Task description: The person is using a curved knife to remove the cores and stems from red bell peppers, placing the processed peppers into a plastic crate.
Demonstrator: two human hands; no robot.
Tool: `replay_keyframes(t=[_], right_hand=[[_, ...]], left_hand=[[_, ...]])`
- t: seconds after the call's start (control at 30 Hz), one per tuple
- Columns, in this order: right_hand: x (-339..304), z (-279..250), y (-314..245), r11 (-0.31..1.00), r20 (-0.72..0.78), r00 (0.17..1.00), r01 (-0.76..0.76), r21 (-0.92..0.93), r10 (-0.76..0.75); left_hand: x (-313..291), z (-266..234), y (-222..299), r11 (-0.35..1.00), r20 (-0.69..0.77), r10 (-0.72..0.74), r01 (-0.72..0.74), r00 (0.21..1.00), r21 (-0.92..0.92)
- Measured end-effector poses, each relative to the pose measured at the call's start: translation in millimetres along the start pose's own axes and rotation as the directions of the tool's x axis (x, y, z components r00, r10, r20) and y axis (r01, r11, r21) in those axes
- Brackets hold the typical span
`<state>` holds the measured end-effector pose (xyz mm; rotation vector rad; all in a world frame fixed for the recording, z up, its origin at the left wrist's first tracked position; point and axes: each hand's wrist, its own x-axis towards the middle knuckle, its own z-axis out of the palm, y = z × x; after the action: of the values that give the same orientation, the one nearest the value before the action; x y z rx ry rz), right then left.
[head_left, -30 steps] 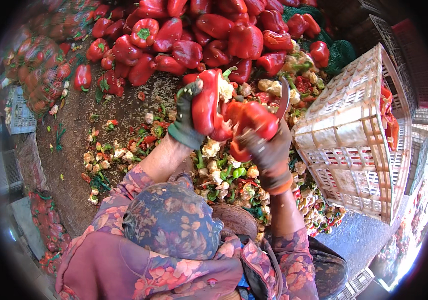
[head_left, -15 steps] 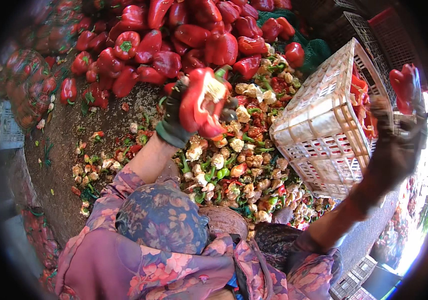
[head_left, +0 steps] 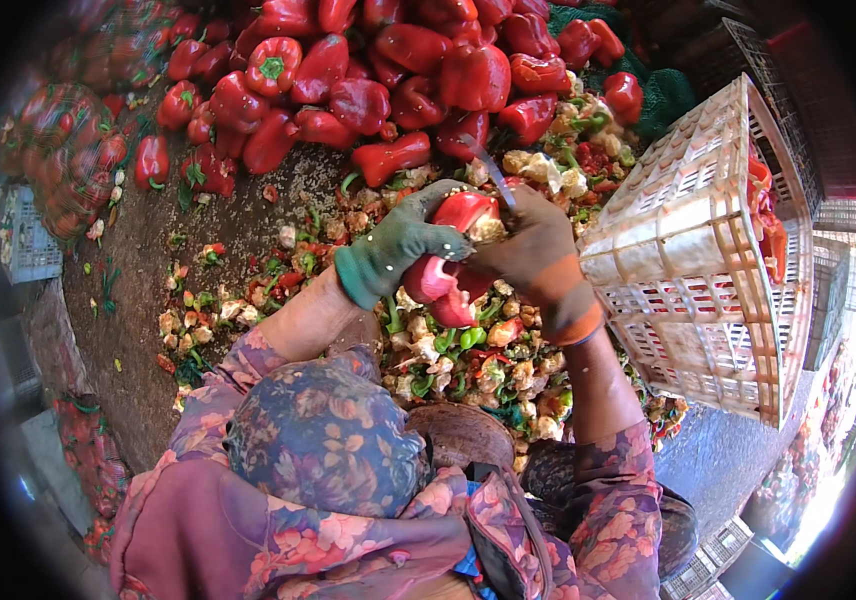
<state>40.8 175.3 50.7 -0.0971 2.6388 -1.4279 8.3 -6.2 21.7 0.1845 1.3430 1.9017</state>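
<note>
Green fabric covers the left hand (head_left: 403, 250), whose fingers are closed around a cut-open red pepper (head_left: 433, 282), held low in front of the person, above a litter of pale cores and green stems (head_left: 448, 375). Against the pepper's other side is the right hand (head_left: 540, 250), in a brown glove with an orange cuff, its fingers curled round a knife (head_left: 493, 172); the blade slants up past the knuckles, while the handle is hidden in the grip. Between the hands a pale, seedy core (head_left: 489, 228) shows in the pepper, though the gloves cover so much that I cannot tell whether the flesh is one piece or two. Beyond them lies a pile of whole red peppers (head_left: 388, 80), with dark green netting (head_left: 670, 100) at its right edge. Right of the hands, a dirty white crate (head_left: 663, 250) stands tilted, red pepper pieces (head_left: 772, 235) showing at its mouth. Filled net bags (head_left: 58, 150) sit at the far left.
</note>
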Motion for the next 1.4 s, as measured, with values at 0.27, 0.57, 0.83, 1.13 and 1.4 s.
replay_keyframes(t=[0.27,0.57,0.83,1.13,1.4], right_hand=[[-11,29,37,0.927,-0.193,0.959,-0.131,0.351,0.209],[-31,24,35,0.809,-0.167,0.928,-0.19,0.557,0.333],[-58,-41,-8,0.963,-0.302,0.952,0.12,0.241,-0.043],[-49,-80,-55,0.352,-0.476,0.824,0.367,0.861,0.306],[3,27,59,0.906,0.042,0.949,-0.31,0.286,0.312]], left_hand=[[-7,-13,-28,0.955,-0.087,-0.199,0.173,0.976,-0.241],[-11,-15,-42,0.948,-0.039,0.155,-0.16,0.987,-0.276],[11,-102,-60,0.828,-0.559,-0.429,0.062,0.709,-0.558],[85,-129,-57,0.951,-0.773,-0.267,0.03,0.576,-0.307],[96,-168,-129,0.942,-0.891,0.328,-0.18,0.313,0.283]])
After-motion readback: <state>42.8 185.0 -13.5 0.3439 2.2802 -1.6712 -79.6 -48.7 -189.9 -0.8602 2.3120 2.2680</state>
